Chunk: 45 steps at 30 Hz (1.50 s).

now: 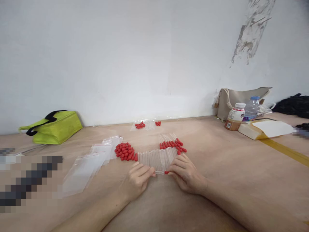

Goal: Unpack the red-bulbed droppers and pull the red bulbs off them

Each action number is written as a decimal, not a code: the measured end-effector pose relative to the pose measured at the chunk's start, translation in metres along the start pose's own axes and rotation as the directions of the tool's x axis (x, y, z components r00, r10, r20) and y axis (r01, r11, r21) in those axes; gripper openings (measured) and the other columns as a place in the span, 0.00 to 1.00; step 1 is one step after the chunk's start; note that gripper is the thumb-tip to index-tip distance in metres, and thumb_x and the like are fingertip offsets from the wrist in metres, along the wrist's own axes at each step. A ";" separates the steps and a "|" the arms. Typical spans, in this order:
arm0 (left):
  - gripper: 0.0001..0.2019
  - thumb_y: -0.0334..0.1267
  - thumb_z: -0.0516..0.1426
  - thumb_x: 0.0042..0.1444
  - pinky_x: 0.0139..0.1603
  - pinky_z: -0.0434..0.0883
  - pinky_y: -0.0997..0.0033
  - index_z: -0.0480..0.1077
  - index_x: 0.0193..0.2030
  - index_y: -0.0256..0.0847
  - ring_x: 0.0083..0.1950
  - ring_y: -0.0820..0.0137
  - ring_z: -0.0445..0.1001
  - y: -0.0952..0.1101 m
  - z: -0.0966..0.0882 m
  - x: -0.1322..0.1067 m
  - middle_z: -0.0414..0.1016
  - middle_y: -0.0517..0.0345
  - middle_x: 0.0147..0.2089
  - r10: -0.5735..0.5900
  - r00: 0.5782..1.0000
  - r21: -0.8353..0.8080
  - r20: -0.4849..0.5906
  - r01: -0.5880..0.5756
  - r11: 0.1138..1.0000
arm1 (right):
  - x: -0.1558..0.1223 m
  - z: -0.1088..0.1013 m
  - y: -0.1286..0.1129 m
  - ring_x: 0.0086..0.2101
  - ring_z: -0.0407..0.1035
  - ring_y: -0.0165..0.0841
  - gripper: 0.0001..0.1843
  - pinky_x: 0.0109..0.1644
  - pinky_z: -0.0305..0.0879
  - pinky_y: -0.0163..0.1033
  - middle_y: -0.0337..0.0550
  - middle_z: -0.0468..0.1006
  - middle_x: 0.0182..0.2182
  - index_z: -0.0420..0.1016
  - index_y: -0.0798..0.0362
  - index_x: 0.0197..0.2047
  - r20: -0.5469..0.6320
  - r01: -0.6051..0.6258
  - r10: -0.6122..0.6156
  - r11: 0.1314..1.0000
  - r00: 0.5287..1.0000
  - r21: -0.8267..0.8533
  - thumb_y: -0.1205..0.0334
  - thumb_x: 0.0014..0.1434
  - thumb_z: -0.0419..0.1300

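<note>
Between my two hands lies a thin clear dropper tube (159, 173), level and crosswise. My left hand (140, 178) is closed, pinching the tube's left end. My right hand (187, 174) pinches a red rubber bulb (166, 172) at the tube's right end; how far the bulb sits over the tube is hidden by the fingers. Just beyond my hands, a row of clear tubes (154, 159) lies side by side. A pile of loose red bulbs (124, 151) is to its left. Behind its right part, several droppers with red bulbs fitted (169, 144) lie together.
Clear zip bags (82, 167) overlap on the left. Bagged red bulbs and tubes (145, 125) lie by the wall. A lime-green bag (56, 129) stands at the far left. On the right are a drink bottle (235, 117), a water bottle (252, 108) and a beige bag (241, 96).
</note>
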<state>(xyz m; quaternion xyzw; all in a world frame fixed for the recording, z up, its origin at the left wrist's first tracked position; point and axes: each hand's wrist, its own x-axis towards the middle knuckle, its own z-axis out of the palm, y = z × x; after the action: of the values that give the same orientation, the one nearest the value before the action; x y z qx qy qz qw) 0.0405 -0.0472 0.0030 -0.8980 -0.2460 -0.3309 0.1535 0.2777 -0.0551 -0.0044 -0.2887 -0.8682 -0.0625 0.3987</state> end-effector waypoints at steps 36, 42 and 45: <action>0.20 0.48 0.54 0.52 0.50 0.66 0.61 0.67 0.49 0.42 0.51 0.63 0.66 -0.014 0.020 0.020 0.68 0.49 0.50 -0.130 0.959 -0.210 0.250 0.185 0.960 | -0.010 -0.012 0.082 0.34 0.69 0.36 0.16 0.41 0.55 0.42 0.37 0.77 0.28 0.74 0.47 0.29 0.004 -0.916 0.917 0.399 0.399 -0.047 0.45 0.49 0.54; 0.26 0.51 0.51 0.54 0.60 0.54 0.53 0.56 0.59 0.49 0.62 0.61 0.53 -0.037 0.005 0.011 0.59 0.54 0.60 -0.016 0.905 -0.125 0.426 0.076 0.989 | -0.008 -0.011 0.081 0.36 0.69 0.36 0.14 0.43 0.54 0.43 0.37 0.77 0.31 0.75 0.44 0.35 0.008 -0.906 0.911 0.412 0.413 -0.100 0.50 0.54 0.51; 0.26 0.51 0.50 0.55 0.61 0.51 0.52 0.53 0.60 0.49 0.64 0.61 0.49 -0.050 0.003 0.012 0.58 0.55 0.61 0.047 0.890 -0.098 0.453 -0.003 0.995 | -0.009 -0.011 0.085 0.36 0.69 0.36 0.14 0.41 0.56 0.41 0.39 0.77 0.32 0.75 0.46 0.37 -0.024 -0.921 0.924 0.379 0.383 -0.091 0.51 0.54 0.51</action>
<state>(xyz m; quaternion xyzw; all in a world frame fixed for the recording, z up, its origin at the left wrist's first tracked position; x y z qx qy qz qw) 0.0225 -0.0005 0.0144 -0.9598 -0.2475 -0.1208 0.0532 0.3362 0.0077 -0.0141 -0.7406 -0.5637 0.1352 0.3397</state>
